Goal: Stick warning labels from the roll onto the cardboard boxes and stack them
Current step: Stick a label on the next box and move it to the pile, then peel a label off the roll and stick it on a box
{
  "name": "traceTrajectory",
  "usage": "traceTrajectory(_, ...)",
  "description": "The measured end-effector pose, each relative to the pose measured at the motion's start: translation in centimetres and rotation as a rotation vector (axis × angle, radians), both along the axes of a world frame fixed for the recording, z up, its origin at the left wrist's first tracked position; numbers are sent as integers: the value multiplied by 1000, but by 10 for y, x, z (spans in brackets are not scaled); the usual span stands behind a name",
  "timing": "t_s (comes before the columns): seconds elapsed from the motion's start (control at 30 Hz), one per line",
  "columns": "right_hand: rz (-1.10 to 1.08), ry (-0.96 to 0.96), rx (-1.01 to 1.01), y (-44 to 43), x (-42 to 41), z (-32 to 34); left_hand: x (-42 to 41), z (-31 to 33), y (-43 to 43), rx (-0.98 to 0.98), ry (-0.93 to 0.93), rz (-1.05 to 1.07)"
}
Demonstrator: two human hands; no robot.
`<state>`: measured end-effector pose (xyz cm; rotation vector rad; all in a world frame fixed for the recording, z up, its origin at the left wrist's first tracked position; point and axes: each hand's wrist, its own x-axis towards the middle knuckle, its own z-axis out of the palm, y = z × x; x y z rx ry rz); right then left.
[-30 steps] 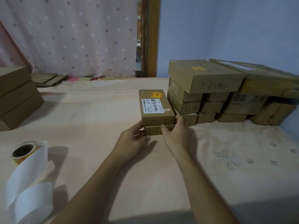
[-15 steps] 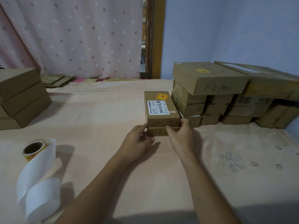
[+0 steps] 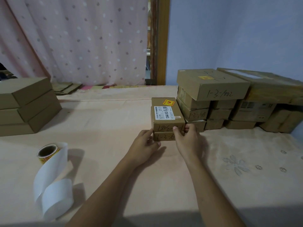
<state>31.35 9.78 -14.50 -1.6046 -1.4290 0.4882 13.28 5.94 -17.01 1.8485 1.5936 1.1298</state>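
A small cardboard box (image 3: 165,112) carrying a white sticker and a yellow warning label (image 3: 168,102) lies on top of a second small box (image 3: 164,136), mid-table. My left hand (image 3: 144,142) grips the stack's front left corner, thumb up its left side and fingers curled at the lower box. At the front right corner my right hand (image 3: 188,139) holds the top box, with a fingertip on its front face and the thumb on its right side. The label roll (image 3: 47,151) stands at the left, its white backing strip (image 3: 52,185) curling toward me.
Labelled boxes are piled at the right against the blue wall, a large one (image 3: 211,86) on top. Three plain boxes (image 3: 27,105) are stacked at the far left. Flattened cardboard (image 3: 67,87) lies by the curtain. A peach cloth (image 3: 106,128) covers the table.
Both hands stay at the front of the two-box stack. My right fingertip has shifted onto the top box's front face, and the view has turned slightly.
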Motion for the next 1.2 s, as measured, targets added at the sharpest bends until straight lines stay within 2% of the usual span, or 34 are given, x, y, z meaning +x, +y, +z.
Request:
traceTrajectory(0.2, 32, 42, -30, -7, -1, -1, 7, 8, -8, 14, 97, 40)
traceTrajectory(0.33, 10, 59, 3, -24, 1, -1, 9, 15, -18, -12, 14, 97)
traceTrajectory(0.47, 36, -109, 99, -47, -4, 10, 0, 26, -36, -42, -52, 173)
traceTrajectory(0.63, 226, -303, 190, -74, -44, 37, -33, 60, -71, 43, -28, 232)
traceTrajectory(0.93, 555, -414, 141, -105, -169, 83, -178, 121, -149, 153, 97, 443)
traceTrajectory(1.2, 776, -456, 164, -126, -310, 115, -341, 138, -210, 53, 164, 741)
